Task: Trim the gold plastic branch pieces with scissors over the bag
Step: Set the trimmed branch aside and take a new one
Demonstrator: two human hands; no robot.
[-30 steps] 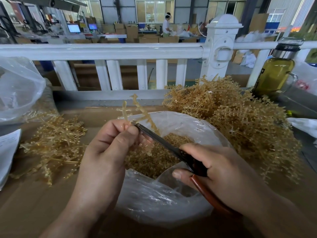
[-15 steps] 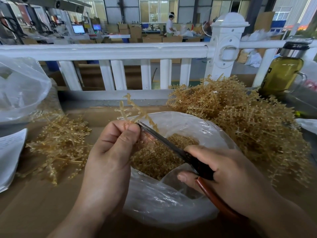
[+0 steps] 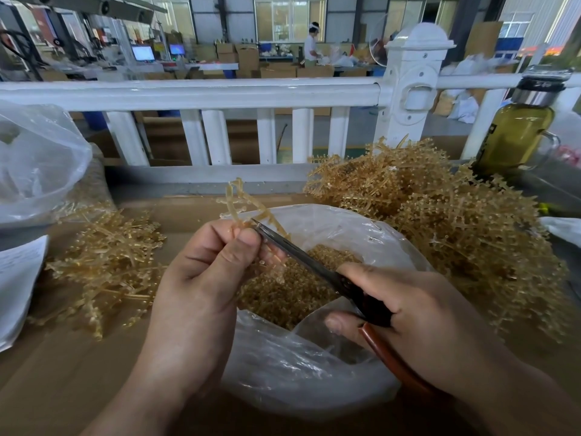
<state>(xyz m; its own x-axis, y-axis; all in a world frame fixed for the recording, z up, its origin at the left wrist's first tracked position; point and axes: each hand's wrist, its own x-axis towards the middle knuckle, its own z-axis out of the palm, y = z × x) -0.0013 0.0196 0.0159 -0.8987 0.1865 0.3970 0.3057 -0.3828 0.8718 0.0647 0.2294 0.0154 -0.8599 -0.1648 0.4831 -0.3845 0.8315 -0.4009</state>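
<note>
Branch piece (image 3: pixel 242 199) pinched in left hand (image 3: pixel 201 278) over bag (image 3: pixel 314 372); right hand (image 3: pixel 418 313) grips scissors (image 3: pixel 298 250) (blades nearly closed).

Even daylight fills the hall from the tall glazed windows (image 3: pixel 289 14) on the far wall, which are washed out almost to white. The glossy white plastic railing (image 3: pixel 188 92) carries long bright streaks and bows with the wide lens (its white domed post (image 3: pixel 415 89) leans too). The clear crinkled plastic bag (image 3: pixel 298 372) glints in small patches. Light shows through the olive-green glass bottle with a steel cap (image 3: pixel 515 133). A thin highlight runs along the dark steel scissors with a brown handle (image 3: pixel 301 251). Shadows on the brown cardboard tabletop (image 3: pixel 63 372) are soft. The thin gold plastic branch piece (image 3: pixel 239 196) is slightly blurred. The corners are stretched and soft.
</note>
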